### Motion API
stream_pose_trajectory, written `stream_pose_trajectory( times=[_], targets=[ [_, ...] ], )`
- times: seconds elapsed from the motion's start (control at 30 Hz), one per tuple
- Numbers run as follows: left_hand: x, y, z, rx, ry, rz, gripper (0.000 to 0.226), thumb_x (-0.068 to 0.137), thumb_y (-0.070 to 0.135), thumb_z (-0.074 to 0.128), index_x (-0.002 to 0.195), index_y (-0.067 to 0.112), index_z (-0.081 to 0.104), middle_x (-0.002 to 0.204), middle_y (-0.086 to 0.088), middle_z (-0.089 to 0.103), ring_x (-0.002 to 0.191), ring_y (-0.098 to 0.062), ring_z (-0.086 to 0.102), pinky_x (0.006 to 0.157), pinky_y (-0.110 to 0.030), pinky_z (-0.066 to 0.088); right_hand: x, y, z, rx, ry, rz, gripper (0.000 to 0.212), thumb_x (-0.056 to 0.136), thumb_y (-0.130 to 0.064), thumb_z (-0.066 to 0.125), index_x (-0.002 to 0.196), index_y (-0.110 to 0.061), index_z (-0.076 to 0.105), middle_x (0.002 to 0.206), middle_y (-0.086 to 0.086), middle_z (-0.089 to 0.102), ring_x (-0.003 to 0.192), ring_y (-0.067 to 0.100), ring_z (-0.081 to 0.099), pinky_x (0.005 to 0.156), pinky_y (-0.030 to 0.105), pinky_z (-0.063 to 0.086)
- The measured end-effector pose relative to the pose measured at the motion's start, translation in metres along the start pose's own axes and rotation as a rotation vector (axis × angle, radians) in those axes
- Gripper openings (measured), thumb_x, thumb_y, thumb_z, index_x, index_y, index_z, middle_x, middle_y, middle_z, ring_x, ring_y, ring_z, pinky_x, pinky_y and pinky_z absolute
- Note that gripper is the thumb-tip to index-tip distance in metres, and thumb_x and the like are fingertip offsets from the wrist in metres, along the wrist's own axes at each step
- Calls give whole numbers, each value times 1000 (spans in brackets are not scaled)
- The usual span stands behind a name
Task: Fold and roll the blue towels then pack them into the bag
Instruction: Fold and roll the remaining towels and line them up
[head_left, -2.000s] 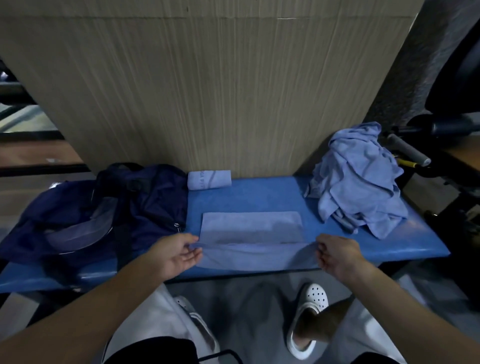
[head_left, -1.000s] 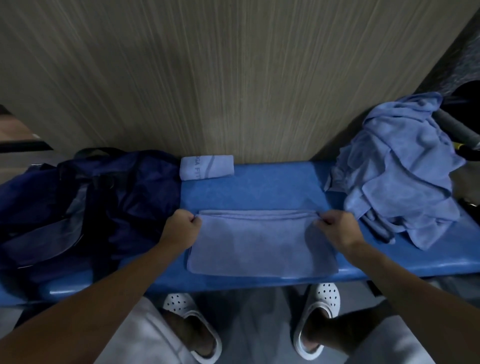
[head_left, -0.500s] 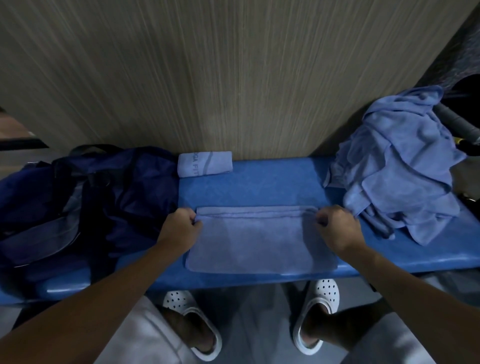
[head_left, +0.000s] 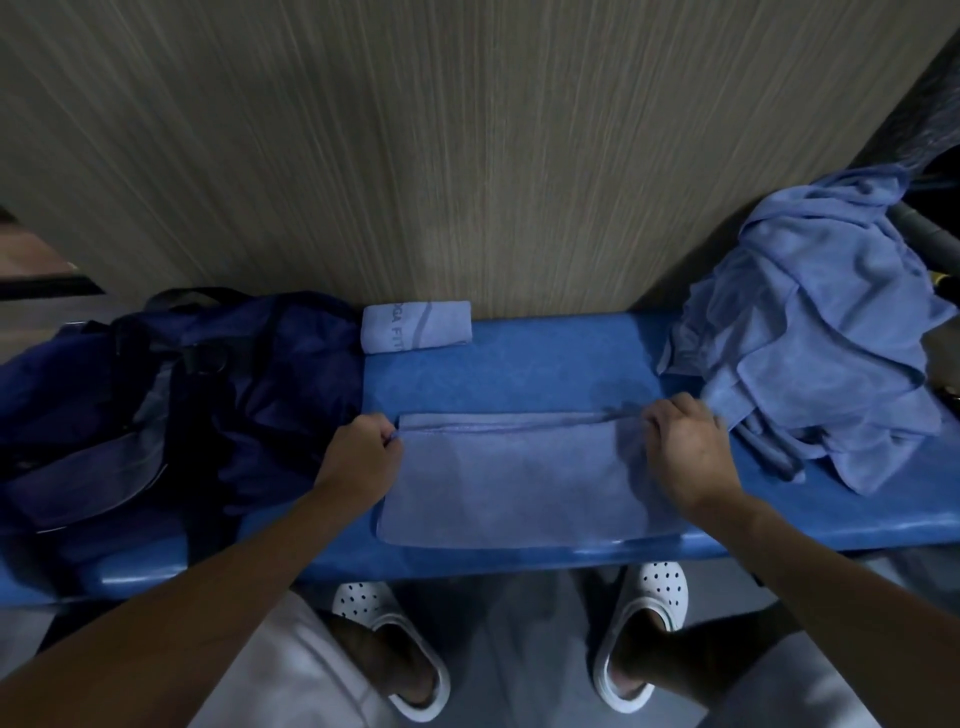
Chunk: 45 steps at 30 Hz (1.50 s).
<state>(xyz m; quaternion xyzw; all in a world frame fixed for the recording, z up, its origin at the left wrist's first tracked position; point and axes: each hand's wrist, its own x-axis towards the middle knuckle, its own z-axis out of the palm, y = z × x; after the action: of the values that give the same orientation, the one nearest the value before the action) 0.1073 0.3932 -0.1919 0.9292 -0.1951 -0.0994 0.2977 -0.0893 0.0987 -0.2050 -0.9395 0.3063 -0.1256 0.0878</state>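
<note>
1. a head-camera view looks down on a blue padded bench (head_left: 519, 364) set against a wood-grain wall, with a person's two bare arms reaching forward over it.
2. a folded towel (head_left: 509, 483) lies flat on the bench in front of the person, doubled over so that its layered edges meet along the far side.
3. judged step: the fold is being squared up, and the rolling of this towel has not begun.
4. the left hand (head_left: 358, 457) is at the far left corner, its fingers (head_left: 387, 441) curled tight and pinching the layered edge.
5. the right hand (head_left: 685, 447) covers the far right corner with its fingers bent down onto the cloth. it probably grips the edge, but the fingertips are hidden beneath the hand.
6. the next move likely calls for keeping the edges aligned and turning one end over tightly, so the roll stays even.
7. a rolled towel (head_left: 415, 327) lies finished at the back of the bench, touching the wall.
8. a dark blue bag (head_left: 156, 405) sits slumped on the left end, just beside the left hand.
9. a heap of loose towels (head_left: 810, 332) is on the right end, near the right hand.
</note>
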Motion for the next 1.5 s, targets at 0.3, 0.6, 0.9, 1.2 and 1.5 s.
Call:
stream_pose_trajectory(
  times=[0.3, 0.6, 0.9, 1.2, 1.5],
  targets=[
    [2, 2, 0, 31, 3, -18, 18, 90, 11, 57, 74, 3, 59, 68, -10, 64, 66, -22, 61, 63, -33, 48, 6, -2, 4, 93, -75, -33, 13, 82, -10, 66, 70, -14, 61, 82, 4, 63, 86, 31, 53, 70, 35, 30],
    [15, 8, -5, -18, 19, 10, 21, 90, 10, 58, 71, 1, 58, 67, -12, 63, 65, -25, 61, 63, -37, 51, 14, 11, 5, 387, -44, 192, 20, 89, -13, 63, 73, -13, 51, 63, -6, 50, 58, 8, 45, 49, 22, 25],
    [26, 13, 7, -47, 45, 5, 18, 89, 8, 57, 73, -1, 58, 74, -14, 63, 74, -29, 62, 72, -39, 53, 18, 7, 17, 398, -32, 216, 11, 92, -11, 55, 84, -10, 63, 74, 2, 59, 70, 22, 53, 63, 28, 34],
    [33, 11, 12, -148, 82, 60, 19, 92, 9, 54, 74, 5, 50, 69, -12, 57, 66, -23, 54, 65, -38, 45, 17, 5, 16, 320, 39, 67, 19, 90, -4, 53, 73, -12, 49, 78, 3, 50, 73, 24, 48, 63, 34, 33],
    [39, 13, 12, -142, 78, -10, 17, 92, 8, 55, 75, 8, 54, 72, -7, 60, 69, -19, 56, 61, -27, 41, 31, 0, 11, 362, 100, 120, 10, 94, -8, 48, 84, -6, 52, 87, 10, 52, 77, 27, 48, 66, 39, 38]
  ],
)
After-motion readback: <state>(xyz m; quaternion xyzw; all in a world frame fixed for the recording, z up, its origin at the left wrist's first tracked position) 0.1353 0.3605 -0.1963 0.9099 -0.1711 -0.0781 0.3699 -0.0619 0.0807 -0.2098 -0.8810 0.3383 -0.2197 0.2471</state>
